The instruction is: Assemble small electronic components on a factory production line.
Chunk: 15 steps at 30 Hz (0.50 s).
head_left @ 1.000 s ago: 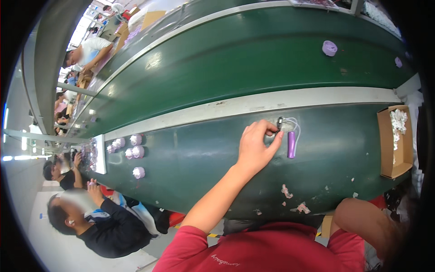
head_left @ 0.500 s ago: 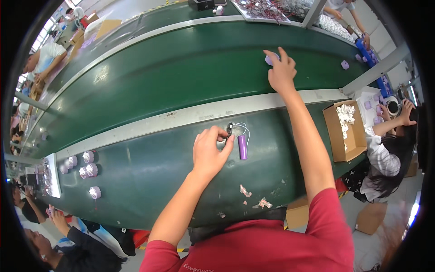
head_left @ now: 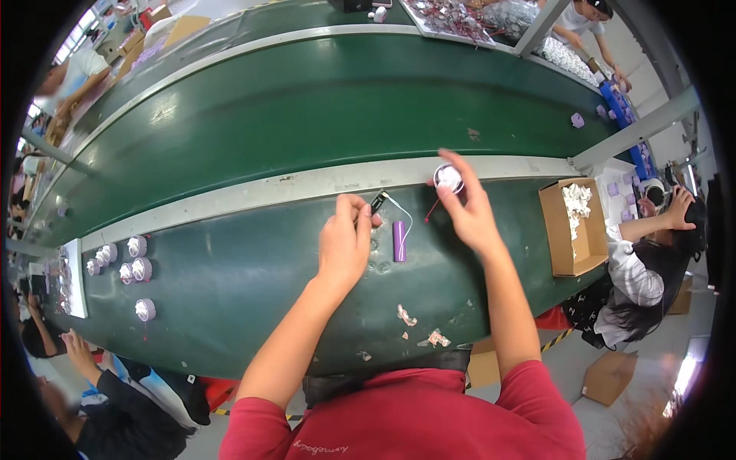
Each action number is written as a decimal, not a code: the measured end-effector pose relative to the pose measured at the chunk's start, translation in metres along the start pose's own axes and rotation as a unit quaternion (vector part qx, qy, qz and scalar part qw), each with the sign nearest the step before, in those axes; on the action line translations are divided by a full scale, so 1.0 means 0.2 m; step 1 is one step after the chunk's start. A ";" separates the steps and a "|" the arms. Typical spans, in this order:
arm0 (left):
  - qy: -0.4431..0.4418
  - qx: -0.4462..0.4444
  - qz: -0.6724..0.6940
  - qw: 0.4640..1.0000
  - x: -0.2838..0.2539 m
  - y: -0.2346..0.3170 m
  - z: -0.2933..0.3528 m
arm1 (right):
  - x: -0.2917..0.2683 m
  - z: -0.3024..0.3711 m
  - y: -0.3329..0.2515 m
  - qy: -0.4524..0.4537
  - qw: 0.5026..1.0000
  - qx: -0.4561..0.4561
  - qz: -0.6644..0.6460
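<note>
My left hand [head_left: 346, 239] pinches a small black circuit board [head_left: 378, 202] between thumb and fingers. White wires run from the board to a purple cylindrical battery [head_left: 399, 242], which rests on the green bench. Over the bench's far edge, my right hand [head_left: 471, 211] grips a round lilac housing [head_left: 448, 178] with its white inside facing up. A thin red wire hangs from the housing beside my thumb. The housing and the board are apart.
A cardboard box [head_left: 573, 230] of white pieces stands at the right. Several lilac housings [head_left: 138, 270] sit at the left. Torn scraps [head_left: 437, 338] lie near me. Beyond a metal rail [head_left: 307, 178] runs a green conveyor belt [head_left: 291, 107]. Other people work on both sides.
My right hand has come back from the conveyor belt toward me, bringing the lilac housing over the bench edge. My left hand has kept the board, now raised and tilted slightly.
</note>
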<state>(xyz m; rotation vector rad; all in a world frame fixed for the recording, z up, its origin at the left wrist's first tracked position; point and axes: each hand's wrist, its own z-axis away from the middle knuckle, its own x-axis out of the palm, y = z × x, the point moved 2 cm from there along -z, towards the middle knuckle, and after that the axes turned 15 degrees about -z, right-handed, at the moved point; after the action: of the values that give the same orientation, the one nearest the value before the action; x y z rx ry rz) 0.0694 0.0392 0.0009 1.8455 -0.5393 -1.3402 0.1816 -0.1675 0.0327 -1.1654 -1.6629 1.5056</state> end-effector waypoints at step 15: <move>0.022 0.095 -0.110 0.989 0.01 0.04 0.01 | -0.08 0.00 0.08 -0.008 0.997 -0.001 0.077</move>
<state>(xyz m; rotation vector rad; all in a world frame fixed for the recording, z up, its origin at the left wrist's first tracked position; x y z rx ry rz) 0.0688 0.0327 0.0061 2.1361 -0.4641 -1.4278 0.1929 -0.1826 0.0197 -1.3129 -1.6167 1.6098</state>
